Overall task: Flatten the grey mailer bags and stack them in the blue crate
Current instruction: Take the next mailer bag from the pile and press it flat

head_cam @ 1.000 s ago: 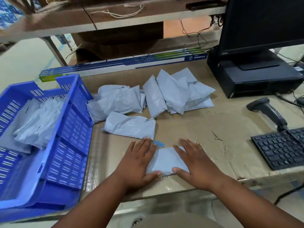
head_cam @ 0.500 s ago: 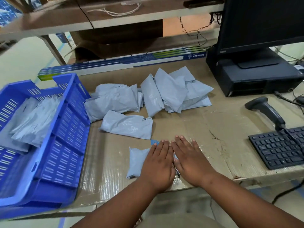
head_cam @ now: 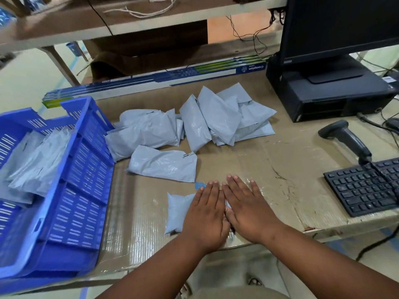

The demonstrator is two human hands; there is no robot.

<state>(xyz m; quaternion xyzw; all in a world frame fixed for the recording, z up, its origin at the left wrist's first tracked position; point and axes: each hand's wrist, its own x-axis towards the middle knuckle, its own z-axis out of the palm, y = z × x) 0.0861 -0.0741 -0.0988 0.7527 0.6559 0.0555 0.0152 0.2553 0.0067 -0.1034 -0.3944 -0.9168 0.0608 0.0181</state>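
Note:
A grey mailer bag (head_cam: pixel 176 212) lies near the table's front edge, its right part hidden under my hands. My left hand (head_cam: pixel 207 214) presses flat on it with straight fingers. My right hand (head_cam: pixel 246 209) lies flat beside it, fingers straight, touching the left hand. A single mailer (head_cam: pixel 164 162) lies just beyond, and a loose pile of several more mailers (head_cam: pixel 216 121) sits further back. The blue crate (head_cam: pixel 82 180) stands at the left with several flattened mailers (head_cam: pixel 34 160) inside.
A black keyboard (head_cam: pixel 367 186) and a barcode scanner (head_cam: pixel 347 137) are at the right. A monitor (head_cam: pixel 341 24) stands on a black computer case (head_cam: pixel 330 98) at the back right. A long printed box (head_cam: pixel 155 79) lies along the back. The table (head_cam: pixel 269 160) is covered in taped cardboard.
Both hands slid right across the mailer, from its two ends to side by side on its right part, which uncovered its left end. Since half a second ago they have hardly moved.

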